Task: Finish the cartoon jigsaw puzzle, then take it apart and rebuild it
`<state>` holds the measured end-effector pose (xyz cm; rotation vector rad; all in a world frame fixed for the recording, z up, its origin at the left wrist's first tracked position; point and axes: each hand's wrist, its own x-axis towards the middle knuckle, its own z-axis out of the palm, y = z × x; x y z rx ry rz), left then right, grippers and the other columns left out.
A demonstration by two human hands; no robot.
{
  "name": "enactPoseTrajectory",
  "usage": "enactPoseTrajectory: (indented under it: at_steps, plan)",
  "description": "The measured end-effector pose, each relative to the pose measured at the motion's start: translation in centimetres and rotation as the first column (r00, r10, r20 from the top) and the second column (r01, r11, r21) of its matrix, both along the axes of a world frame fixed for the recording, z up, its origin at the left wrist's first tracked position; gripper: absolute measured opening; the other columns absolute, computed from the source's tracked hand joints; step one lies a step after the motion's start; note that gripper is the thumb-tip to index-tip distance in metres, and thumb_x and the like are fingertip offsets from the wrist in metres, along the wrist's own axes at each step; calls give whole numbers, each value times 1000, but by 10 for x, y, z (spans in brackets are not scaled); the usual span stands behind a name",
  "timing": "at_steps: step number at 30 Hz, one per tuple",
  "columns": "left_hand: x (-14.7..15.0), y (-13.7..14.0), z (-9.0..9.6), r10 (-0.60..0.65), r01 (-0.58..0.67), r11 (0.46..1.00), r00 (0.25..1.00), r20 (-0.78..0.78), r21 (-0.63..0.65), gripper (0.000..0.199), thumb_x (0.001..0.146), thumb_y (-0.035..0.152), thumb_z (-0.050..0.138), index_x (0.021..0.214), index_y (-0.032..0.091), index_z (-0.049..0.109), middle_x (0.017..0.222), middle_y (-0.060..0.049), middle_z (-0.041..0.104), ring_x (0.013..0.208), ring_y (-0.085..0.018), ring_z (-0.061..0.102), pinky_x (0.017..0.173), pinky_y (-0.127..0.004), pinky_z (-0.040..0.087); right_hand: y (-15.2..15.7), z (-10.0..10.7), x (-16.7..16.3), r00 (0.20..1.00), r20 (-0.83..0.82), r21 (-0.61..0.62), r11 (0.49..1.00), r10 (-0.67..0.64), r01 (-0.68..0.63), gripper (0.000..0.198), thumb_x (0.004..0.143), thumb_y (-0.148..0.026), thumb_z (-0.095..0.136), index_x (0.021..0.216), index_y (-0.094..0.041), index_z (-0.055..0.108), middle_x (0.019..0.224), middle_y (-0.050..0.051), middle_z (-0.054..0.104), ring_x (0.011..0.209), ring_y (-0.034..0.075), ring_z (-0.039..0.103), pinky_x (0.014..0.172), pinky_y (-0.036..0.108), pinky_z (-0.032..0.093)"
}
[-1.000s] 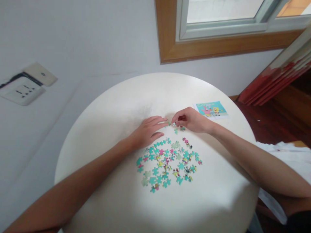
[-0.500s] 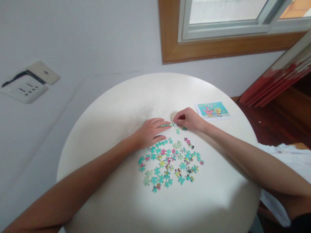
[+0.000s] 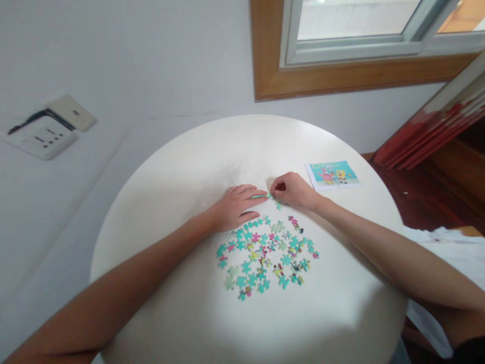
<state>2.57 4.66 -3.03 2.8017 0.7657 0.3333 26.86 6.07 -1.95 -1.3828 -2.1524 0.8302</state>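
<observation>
Puzzle pieces (image 3: 252, 279) lie in a loose spread on the white bench (image 3: 322, 323), nearest to me, with a few more up by my fingertips. My left hand (image 3: 237, 205) lies flat with its fingers spread, over the edge of a thin green strip (image 3: 259, 196). My right hand (image 3: 295, 191) is curled, thumb and forefinger drawn close together at the strip's right end; I cannot tell whether they pinch a piece there. A small green piece (image 3: 279, 206) lies just below these fingertips, and a picture card (image 3: 333, 175) lies flat beyond my right hand.

I judge each piece to be light, thin and fairly stiff, probably card, so the narrow knobs could bend or fray if forced. Lying flat, they would likely skid under a sideways push. I'd take hold by 2 opposite edges of the body, between thumb and 1 fingertip, keeping off the knobs.
</observation>
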Motion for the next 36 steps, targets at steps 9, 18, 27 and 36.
enactPoseTrajectory:
  at_steps: [9,18,27,36]
  plan:
    - [1,-1,3,18,-19,1000,1000,-15,-17,45,97,40,50,141,29,49,144,-3,53,133,-27,40,111,-47,30,5,5,14,998,-53,33,999,44,-42,14,77,-23,61,73,-16,72,66,3,67,59,12,54,61,27,42]
    - [1,0,2,18,-18,999,1000,-11,-38,46,97,40,51,141,29,49,144,-4,52,133,-27,40,111,-47,30,0,-1,7,997,55,46,997,60,-63,11,77,-25,67,80,-19,75,75,4,68,65,13,55,62,29,39]
    - [1,-1,4,16,-16,999,1000,5,-40,46,96,39,52,141,29,49,144,-5,52,133,-27,40,111,-48,31,0,0,11,998,40,47,998,43,-45,15,79,-30,66,84,-19,75,78,5,69,65,13,56,63,30,40]
    - [1,-1,4,18,-18,999,1000,5,-42,45,96,39,52,141,29,49,144,-4,52,133,-26,41,111,-48,32,-1,-1,9,997,71,71,997,25,-30,15,77,-31,70,85,-19,75,82,5,68,68,14,56,63,30,40]
